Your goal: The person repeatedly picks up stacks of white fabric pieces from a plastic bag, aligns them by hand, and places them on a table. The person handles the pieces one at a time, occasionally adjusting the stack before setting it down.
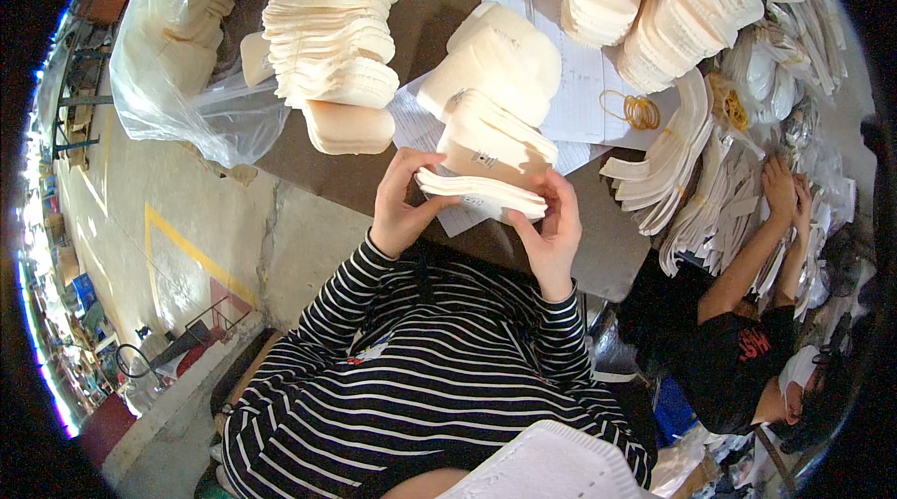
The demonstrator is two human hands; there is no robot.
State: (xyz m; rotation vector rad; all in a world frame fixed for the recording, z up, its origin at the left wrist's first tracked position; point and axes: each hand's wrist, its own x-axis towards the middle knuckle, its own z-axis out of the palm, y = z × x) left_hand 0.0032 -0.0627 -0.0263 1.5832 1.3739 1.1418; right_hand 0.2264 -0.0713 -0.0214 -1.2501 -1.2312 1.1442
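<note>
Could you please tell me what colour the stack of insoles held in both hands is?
The stack of insoles is a pale cream colour, seen in the head view.

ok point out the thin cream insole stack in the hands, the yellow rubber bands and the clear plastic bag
thin cream insole stack (481,192), head view, front edge of the layers
yellow rubber bands (641,112), head view, on the loops
clear plastic bag (163,78), head view, its bulging side
</note>
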